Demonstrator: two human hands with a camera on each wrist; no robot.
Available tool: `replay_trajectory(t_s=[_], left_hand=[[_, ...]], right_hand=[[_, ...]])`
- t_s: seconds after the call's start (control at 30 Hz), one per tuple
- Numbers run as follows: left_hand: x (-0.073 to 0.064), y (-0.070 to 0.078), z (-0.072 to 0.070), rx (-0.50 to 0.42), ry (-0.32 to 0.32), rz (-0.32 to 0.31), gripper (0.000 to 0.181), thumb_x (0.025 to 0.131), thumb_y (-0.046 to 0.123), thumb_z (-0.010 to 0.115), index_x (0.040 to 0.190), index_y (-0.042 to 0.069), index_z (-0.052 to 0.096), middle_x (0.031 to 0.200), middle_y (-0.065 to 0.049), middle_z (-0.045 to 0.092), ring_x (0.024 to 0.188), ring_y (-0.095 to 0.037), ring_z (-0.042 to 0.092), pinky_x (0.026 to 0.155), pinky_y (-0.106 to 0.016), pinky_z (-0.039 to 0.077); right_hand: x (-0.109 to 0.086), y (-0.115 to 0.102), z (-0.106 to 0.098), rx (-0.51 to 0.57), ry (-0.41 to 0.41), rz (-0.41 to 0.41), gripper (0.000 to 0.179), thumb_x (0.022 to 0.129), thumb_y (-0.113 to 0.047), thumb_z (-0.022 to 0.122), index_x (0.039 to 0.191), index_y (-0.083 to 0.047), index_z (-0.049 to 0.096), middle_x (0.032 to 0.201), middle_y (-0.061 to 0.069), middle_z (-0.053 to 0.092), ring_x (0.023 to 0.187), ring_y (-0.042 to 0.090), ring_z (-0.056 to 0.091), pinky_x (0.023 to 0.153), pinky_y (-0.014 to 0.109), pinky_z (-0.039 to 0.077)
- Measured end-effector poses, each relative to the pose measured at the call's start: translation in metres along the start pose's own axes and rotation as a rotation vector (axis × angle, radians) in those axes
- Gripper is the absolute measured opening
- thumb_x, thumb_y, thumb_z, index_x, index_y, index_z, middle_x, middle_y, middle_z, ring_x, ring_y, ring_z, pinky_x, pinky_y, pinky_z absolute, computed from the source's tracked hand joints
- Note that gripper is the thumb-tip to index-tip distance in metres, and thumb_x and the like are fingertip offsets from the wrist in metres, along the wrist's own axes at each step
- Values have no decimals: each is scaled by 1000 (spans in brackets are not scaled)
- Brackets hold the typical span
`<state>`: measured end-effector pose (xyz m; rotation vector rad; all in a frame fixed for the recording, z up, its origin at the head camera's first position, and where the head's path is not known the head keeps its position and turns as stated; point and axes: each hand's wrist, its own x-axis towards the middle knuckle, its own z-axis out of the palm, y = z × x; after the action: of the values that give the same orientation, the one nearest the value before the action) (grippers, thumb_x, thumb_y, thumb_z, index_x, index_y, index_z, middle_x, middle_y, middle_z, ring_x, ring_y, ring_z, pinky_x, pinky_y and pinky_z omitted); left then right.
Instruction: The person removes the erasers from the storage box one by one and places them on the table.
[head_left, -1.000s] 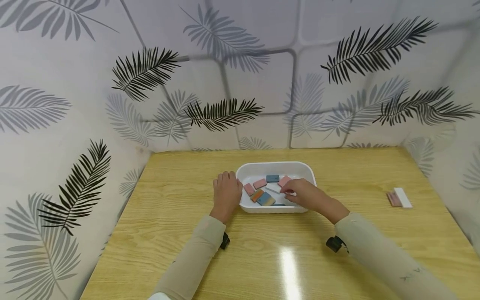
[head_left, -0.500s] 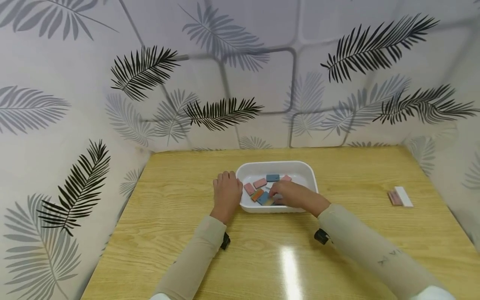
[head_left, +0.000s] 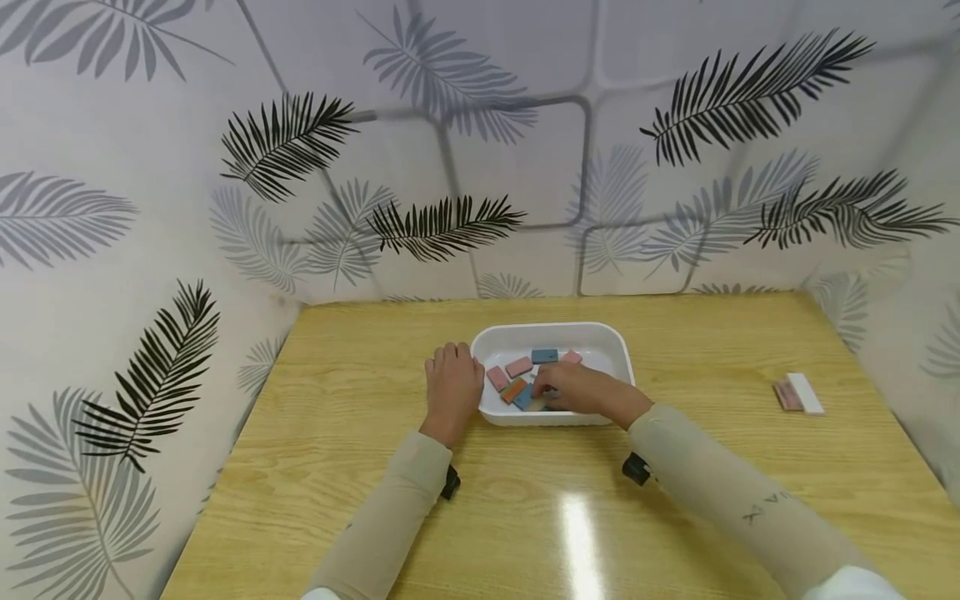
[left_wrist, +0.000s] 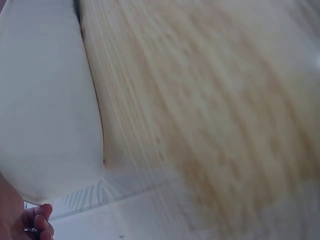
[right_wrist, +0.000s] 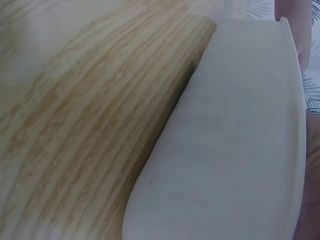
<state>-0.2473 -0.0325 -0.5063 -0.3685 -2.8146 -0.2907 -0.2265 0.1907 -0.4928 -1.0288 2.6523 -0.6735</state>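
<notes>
Beside the left hand (head_left: 453,385), the tray (head_left: 551,419) lies lengthwise left to right.

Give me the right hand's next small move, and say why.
Probably pinch the blue-and-tan block and lift it slightly: the right hand is down in the white tray, right at that block, while the left hand touches the tray's left end, which should help steady it. Whether the right hand already grips the block is hard to tell.
</notes>
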Motion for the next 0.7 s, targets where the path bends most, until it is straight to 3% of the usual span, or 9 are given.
replay_trajectory(t_s=[0.23, 0.43, 0.7], left_hand=[[-1, 1, 0, 5, 11, 7, 21, 94, 22, 49, 98, 2, 56, 90, -11, 52, 81, -25, 44, 71, -37, 32], [-1, 2, 0, 20, 25, 8, 21, 94, 22, 50, 96, 2, 56, 89, -10, 52, 81, -25, 45, 70, -37, 31], [1, 3, -4, 21, -7, -2, 23, 94, 23, 49, 99, 1, 57, 90, -10, 52, 82, -25, 44, 70, -36, 32]], right_hand=[[2, 7, 4, 41, -10, 49, 17, 84, -4, 64, 101, -6, 68, 95, 0, 60, 84, 10, 54, 77, 28, 46], [0, 5, -1, 81, -17, 89, 19, 83, -5, 65, 102, -7, 66, 96, 0, 59, 85, 13, 54, 78, 29, 45], [-12, 5, -16, 43, 78, 23, 19, 78, -9, 66, 97, -7, 64, 86, 0, 57, 75, 14, 52, 68, 27, 44]])
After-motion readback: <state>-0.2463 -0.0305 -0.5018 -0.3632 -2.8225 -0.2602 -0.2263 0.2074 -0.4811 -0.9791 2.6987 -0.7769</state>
